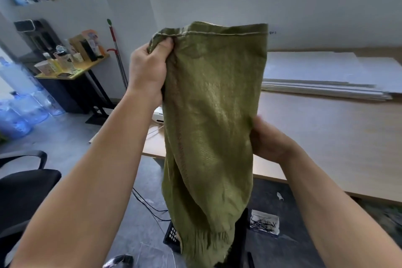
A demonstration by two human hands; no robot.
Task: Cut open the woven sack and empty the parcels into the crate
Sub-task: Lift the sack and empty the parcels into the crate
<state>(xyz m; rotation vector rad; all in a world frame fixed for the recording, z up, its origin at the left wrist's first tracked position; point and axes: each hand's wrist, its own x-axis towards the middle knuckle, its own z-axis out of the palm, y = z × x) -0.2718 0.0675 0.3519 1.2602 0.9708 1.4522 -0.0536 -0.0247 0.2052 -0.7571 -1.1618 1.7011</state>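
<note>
An olive-green woven sack (213, 115) hangs upside down in front of me, its stitched seam at the top and its frayed cut end at the bottom. My left hand (148, 69) grips the top left corner of the sack near the seam. My right hand (269, 139) holds the sack's right edge lower down, fingers behind the fabric. The sack looks limp and flat. Below its frayed end stands a black plastic crate (171, 235), mostly hidden by the sack. No parcels are visible inside it.
A light wooden table (326, 137) stands behind the sack with stacked white boards (326, 80) on it. A clear bag of black items (264, 222) lies on the dark floor. A black office chair (24, 189) is at left, cables (148, 204) run across the floor, water jugs (24, 111) far left.
</note>
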